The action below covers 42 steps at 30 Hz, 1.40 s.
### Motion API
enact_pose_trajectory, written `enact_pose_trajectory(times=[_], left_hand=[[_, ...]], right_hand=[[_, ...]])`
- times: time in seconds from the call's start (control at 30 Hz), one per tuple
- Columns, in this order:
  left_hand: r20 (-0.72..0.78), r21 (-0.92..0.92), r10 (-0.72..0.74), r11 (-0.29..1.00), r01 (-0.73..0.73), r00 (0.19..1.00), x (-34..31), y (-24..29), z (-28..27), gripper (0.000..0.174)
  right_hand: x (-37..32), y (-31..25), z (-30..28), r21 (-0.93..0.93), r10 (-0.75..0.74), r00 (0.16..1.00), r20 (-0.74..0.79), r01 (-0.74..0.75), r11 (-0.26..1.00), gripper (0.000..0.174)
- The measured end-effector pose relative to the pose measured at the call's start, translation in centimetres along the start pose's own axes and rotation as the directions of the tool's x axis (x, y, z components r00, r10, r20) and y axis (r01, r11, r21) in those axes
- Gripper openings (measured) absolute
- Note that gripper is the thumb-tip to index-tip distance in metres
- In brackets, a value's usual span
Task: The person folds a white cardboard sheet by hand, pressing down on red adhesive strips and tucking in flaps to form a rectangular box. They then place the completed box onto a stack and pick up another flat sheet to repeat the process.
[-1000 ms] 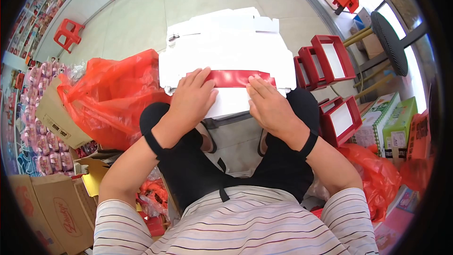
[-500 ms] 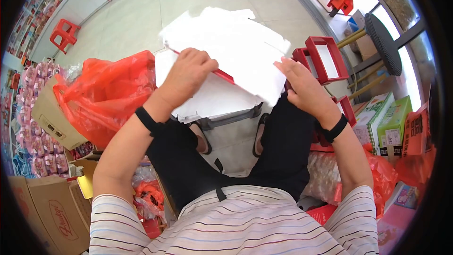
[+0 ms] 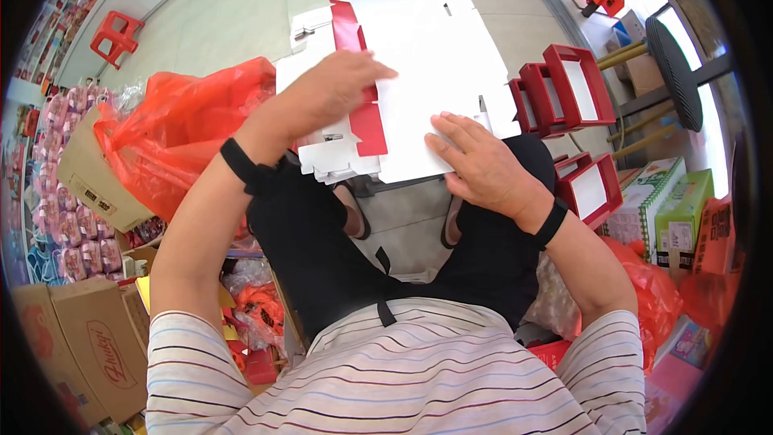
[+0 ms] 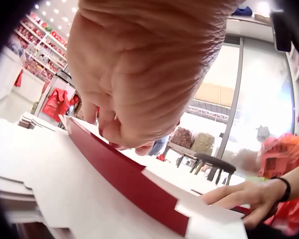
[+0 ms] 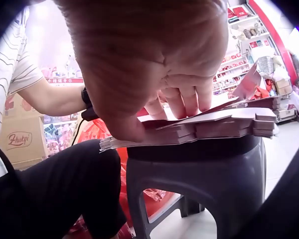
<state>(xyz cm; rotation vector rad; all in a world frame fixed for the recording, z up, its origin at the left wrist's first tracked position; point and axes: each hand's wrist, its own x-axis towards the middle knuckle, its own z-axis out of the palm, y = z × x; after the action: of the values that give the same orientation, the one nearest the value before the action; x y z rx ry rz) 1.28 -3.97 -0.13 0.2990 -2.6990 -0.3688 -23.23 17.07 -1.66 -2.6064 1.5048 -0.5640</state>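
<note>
A white card sheet (image 3: 435, 56) with a red flap (image 3: 370, 130) along its left side lies on a stack of similar sheets, on a dark grey stool (image 5: 199, 172). My left hand (image 3: 330, 93) is over the middle of the flap, fingers bent round it. In the left wrist view the red flap (image 4: 134, 186) stands raised beside the left hand's curled fingers (image 4: 109, 127); their tips are partly hidden. My right hand (image 3: 487, 163) rests on the near right of the sheet with fingers extended. In the right wrist view its thumb (image 5: 124, 128) lies at the stack's edge.
Red box trays (image 3: 588, 93) stand at the right, beside a round black stool (image 3: 675, 72). A red plastic bag (image 3: 193, 133) is left of the stack. Cardboard boxes (image 3: 97, 346) sit at lower left, and a red stool (image 3: 117, 36) stands farther back.
The sheet has turned, so its red flap now runs along the left instead of across the near side. My left hand shifted along the flap; my right hand lifted and came back down on the sheet.
</note>
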Motion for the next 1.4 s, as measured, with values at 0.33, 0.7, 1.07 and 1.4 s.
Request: enact_pose_trajectory(times=[0.33,0.7,1.07,1.4], left_hand=[[0.219,0.366,-0.250,0.917,0.159,0.943,-3.0,4.8,-2.1,0.010],[0.092,-0.222,-0.544,0.805,0.550,0.834,-3.4,5.0,2.2,0.026],[0.224,-0.083,-0.664,0.717,0.692,0.714,-1.3,3.4,2.2,0.048],[0.210,-0.008,-0.684,0.713,0.701,0.698,-0.8,3.6,2.3,0.045]], right_hand=[[1.0,0.2,0.0,0.067,0.030,0.996,-0.087,-0.024,0.997,0.038],[4.7,2.4,0.0,0.404,0.387,0.922,0.022,-0.362,0.840,0.019],[6.2,4.5,1.4,0.276,0.556,0.828,0.071,-0.552,0.787,0.028],[6.6,4.7,2.0,0.207,0.547,0.836,0.041,-0.543,0.814,0.026]])
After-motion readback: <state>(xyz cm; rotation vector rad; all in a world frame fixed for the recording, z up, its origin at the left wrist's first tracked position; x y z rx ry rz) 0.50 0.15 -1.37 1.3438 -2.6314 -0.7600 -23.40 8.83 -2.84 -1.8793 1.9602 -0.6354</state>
